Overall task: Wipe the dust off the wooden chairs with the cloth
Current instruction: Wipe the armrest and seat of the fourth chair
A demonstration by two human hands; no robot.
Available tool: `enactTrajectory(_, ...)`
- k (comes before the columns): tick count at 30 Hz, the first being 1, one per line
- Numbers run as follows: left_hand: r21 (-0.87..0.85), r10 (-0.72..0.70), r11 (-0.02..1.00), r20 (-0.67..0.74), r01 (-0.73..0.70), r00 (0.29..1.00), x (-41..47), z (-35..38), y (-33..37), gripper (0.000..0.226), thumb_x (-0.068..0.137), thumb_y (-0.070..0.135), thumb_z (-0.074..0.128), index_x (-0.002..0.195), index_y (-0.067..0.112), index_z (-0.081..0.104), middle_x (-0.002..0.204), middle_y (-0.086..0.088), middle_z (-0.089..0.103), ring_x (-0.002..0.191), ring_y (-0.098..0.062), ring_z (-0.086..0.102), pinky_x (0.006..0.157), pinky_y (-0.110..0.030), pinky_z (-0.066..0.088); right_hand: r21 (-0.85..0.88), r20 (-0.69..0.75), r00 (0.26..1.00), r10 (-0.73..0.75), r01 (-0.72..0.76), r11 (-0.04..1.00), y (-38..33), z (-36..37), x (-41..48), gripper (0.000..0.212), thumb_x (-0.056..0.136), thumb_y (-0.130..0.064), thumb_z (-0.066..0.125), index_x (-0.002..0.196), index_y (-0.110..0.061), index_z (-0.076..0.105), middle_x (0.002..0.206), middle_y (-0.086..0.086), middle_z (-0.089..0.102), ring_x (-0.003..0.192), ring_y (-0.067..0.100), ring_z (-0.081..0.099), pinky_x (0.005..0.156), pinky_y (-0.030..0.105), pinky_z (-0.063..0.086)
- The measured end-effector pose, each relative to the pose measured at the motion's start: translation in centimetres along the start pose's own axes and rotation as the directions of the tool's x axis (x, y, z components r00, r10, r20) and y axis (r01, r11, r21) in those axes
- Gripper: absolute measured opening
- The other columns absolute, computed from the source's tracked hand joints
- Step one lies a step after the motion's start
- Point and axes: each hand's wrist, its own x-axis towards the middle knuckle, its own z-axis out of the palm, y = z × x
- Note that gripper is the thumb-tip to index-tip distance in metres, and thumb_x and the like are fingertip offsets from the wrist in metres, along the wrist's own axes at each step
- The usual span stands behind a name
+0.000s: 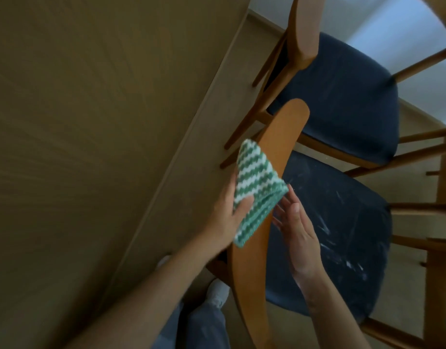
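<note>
The green-and-white striped cloth is folded over the top edge of the near wooden chair's backrest, at the centre of the frame. It covers the middle of the curved rail and leaves the rounded end above it bare.

The left hand grasps the cloth from the left side of the rail, with its thumb lying flat on the stripes and its fingers hidden behind the fabric. The right hand is released. Its fingers are straight, its palm faces the rail from the seat side, and its fingertips are just beside the cloth's lower right edge; whether they touch it cannot be told.

A large brown panel fills the left of the frame, and only a narrow strip of floor separates it from the backrest. To the right, the navy seat cushion bears white dust streaks. A second wooden chair stands close by at the upper right.
</note>
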Motion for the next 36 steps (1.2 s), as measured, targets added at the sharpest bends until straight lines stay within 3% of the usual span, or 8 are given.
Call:
enactTrajectory(3,-0.004,0.003,1.0,-0.102,-0.004,0.995,-5.6,1.7,-2.7,0.059,0.097,0.029,0.044,0.148,0.016,0.018,0.145,0.01,0.037,0.128,0.013,0.034,0.1,-0.004,0.028,0.028,-0.003,0.999,0.032,-0.032,0.999,0.2,0.1,-1.6,0.083,0.063,-0.083,0.055,0.133,-0.04,0.042,0.137,-0.009,0.052,0.124,0.005,0.05,0.104,0.03,0.039)
enactTrajectory(7,0.28,0.159,0.957,-0.274,-0.079,0.948,-10.8,3.8,-4.1,0.048,0.099,0.025,0.042,0.142,0.012,0.027,0.14,0.015,0.026,0.131,0.02,0.016,0.095,0.007,0.014,0.047,0.006,0.999,0.042,-0.043,0.998,0.4,0.2,-2.9,0.081,0.062,-0.081,0.058,0.13,-0.038,0.046,0.133,-0.012,0.056,0.122,0.006,0.053,0.095,0.024,0.046)
enactTrajectory(11,-0.05,-0.002,0.999,-0.179,-0.007,0.984,-9.1,2.7,-1.9,0.057,0.095,0.017,0.049,0.144,0.018,0.021,0.129,0.039,0.043,0.117,0.024,0.036,0.091,0.002,0.029,0.043,-0.005,0.999,0.044,-0.044,0.998,0.2,0.4,-2.7,0.079,0.061,-0.083,0.058,0.127,-0.039,0.048,0.127,-0.019,0.059,0.121,0.004,0.053,0.09,0.015,0.047)
enactTrajectory(14,-0.08,0.001,0.997,-0.104,-0.009,0.995,-2.0,0.9,0.3,0.053,0.093,0.039,0.049,0.141,0.024,0.035,0.126,0.012,0.056,0.111,-0.001,0.056,0.09,-0.021,0.047,0.004,-0.051,0.999,0.006,-0.006,1.0,-0.4,0.6,-1.5,0.075,0.072,-0.077,0.053,0.133,-0.034,0.047,0.132,-0.013,0.057,0.123,0.007,0.052,0.101,0.029,0.043)
enactTrajectory(17,0.135,0.114,0.985,-0.062,-0.105,0.992,7.3,-0.4,2.4,0.053,0.088,0.039,0.051,0.136,0.017,0.043,0.126,-0.001,0.053,0.111,-0.016,0.056,0.094,-0.036,0.047,0.001,-0.11,0.994,-0.014,0.015,1.0,-1.4,0.8,0.4,0.056,0.09,-0.05,0.04,0.141,-0.028,0.038,0.137,-0.008,0.052,0.123,0.005,0.051,0.108,0.039,0.038)
enactTrajectory(24,0.402,0.095,0.903,0.155,-0.15,0.983,20.6,1.3,8.1,0.029,0.094,0.019,0.055,0.12,0.011,0.049,0.107,-0.005,0.057,0.093,-0.015,0.053,0.066,-0.023,0.041,0.008,-0.17,0.985,-0.007,0.009,1.0,-2.4,0.6,2.6,0.046,0.098,-0.037,0.037,0.143,-0.03,0.033,0.139,-0.006,0.051,0.12,0.005,0.053,0.104,0.031,0.042)
enactTrajectory(33,0.114,0.128,0.985,0.05,-0.133,0.991,13.5,0.0,4.8,0.042,0.096,0.011,0.049,0.136,0.004,0.038,0.117,-0.005,0.055,0.102,-0.014,0.054,0.08,-0.015,0.046,-0.008,-0.216,0.976,0.004,-0.006,1.0,-1.3,-0.5,0.3,0.048,0.097,-0.038,0.036,0.143,-0.029,0.034,0.136,-0.008,0.052,0.116,0.002,0.055,0.095,0.02,0.045)
enactTrajectory(36,0.08,0.121,0.989,0.039,-0.124,0.992,8.2,-0.6,2.0,0.052,0.095,0.014,0.051,0.143,0.01,0.031,0.134,-0.009,0.05,0.117,-0.018,0.052,0.098,-0.031,0.045,-0.019,-0.243,0.97,0.008,-0.013,1.0,-1.0,-0.3,-0.9,0.047,0.097,-0.036,0.038,0.143,-0.029,0.035,0.14,-0.007,0.048,0.124,0.003,0.048,0.098,0.02,0.043)
